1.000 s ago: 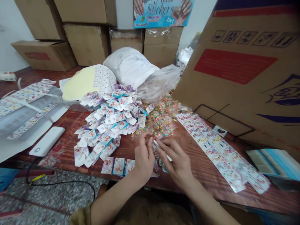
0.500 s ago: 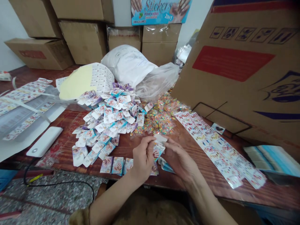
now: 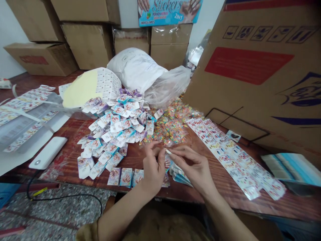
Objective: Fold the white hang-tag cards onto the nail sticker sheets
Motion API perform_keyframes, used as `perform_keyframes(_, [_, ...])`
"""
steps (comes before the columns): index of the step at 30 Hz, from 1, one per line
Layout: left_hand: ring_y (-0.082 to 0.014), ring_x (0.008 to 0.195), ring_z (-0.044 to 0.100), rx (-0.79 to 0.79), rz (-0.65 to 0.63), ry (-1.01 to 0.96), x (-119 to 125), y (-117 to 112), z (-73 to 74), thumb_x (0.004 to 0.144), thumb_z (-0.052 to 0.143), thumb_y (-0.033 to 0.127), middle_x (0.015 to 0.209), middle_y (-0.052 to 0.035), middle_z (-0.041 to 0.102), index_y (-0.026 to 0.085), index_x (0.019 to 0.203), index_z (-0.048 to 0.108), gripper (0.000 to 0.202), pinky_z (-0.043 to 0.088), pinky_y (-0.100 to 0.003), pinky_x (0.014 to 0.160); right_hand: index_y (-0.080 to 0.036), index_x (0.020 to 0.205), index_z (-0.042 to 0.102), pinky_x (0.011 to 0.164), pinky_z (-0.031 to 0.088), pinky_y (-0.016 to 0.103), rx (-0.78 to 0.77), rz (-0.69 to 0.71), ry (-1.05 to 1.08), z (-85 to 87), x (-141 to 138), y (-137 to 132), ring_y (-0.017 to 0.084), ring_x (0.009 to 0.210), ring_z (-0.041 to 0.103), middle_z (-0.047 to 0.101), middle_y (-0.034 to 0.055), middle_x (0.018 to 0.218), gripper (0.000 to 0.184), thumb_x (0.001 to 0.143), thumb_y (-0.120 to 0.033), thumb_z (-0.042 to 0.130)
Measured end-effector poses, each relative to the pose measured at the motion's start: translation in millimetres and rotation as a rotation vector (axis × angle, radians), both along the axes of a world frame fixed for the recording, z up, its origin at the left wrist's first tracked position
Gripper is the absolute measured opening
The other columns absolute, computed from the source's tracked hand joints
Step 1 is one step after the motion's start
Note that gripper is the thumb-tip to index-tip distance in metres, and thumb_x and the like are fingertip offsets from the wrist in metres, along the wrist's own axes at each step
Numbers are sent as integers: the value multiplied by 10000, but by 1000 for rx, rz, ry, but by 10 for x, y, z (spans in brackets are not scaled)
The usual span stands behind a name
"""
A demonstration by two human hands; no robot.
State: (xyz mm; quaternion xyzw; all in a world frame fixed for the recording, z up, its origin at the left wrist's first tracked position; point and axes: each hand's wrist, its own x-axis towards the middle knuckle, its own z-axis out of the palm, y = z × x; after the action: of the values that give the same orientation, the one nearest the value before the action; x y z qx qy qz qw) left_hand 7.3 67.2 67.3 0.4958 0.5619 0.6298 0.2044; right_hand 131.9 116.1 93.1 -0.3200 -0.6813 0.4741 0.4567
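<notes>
Cardboard boxes [image 3: 86, 43] are stacked along the far left side against a pale wall [image 3: 10, 36], and a blue box [image 3: 169, 13] lettered "Stickers" sits on the far middle ones. A large carton [image 3: 250, 97] with a red panel slants up on the right. At the left lies a white rectangular device [image 3: 48, 152]; near it, a black cable [image 3: 75, 195] hangs above the speckled floor [image 3: 62, 214], a yellow tag [image 3: 40, 192] on it

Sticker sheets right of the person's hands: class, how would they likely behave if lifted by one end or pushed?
The sticker sheets lie flat and look thin, so they would probably droop when lifted by one end. With so little visible thickness, they are likely light. Their long strips seem to overlap, so pushing one might drag another.
</notes>
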Motion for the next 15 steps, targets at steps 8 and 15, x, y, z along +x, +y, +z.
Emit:
perform_keyframes(8, [-87,517,438,36,-15,121,-29,-22,-81,1009,380,232,653,70,438,202,1210,380,204,343,-208,530,-245,787,770,709,483,250,-351,-23,166,-174,-41,27,134,755,608,683,1,788,64,731,-259,797])
perform_keyframes(15, [-100,531,474,-28,-59,139,-62,-9,-67,1007,388,260,655,61,478,208,1187,398,188,357,-218,538,-237,759,773,661,462,264,-257,16,74,-57,18,85,140,707,595,678,8,742,40,730,-260,788])
